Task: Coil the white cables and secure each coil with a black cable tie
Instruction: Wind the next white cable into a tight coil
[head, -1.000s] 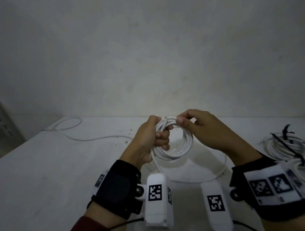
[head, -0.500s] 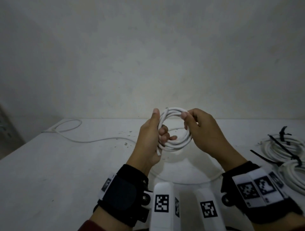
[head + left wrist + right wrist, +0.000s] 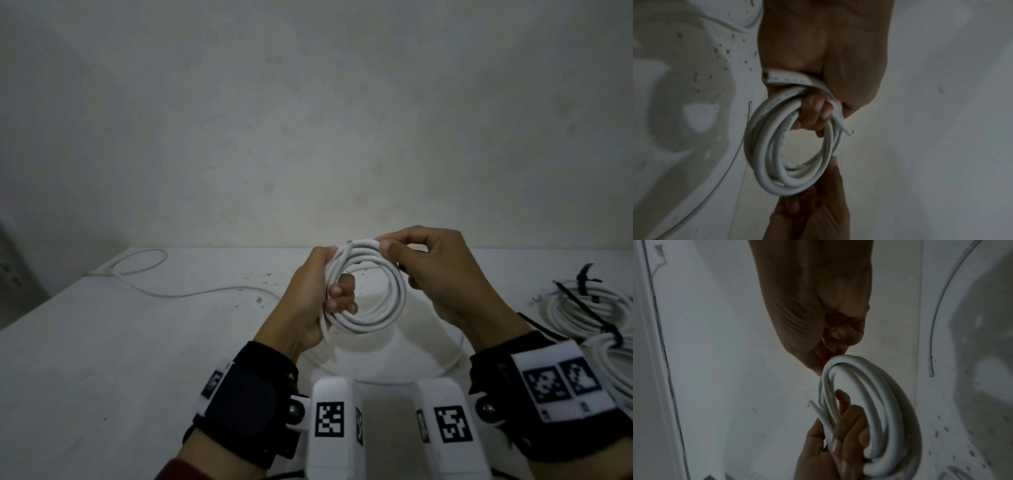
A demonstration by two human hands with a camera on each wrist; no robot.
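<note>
White cable coil (image 3: 368,291) held up above the surface (image 3: 102,342), between both hands. Left hand (image 3: 308,301) grip curled round the coil's left side, fingers through the loop. Right hand (image 3: 442,270) grip pinching the coil's top. Finished coils (image 3: 582,308) with black cable ties (image 3: 587,277) lie at right. Loose white cable (image 3: 144,274) far left.
</note>
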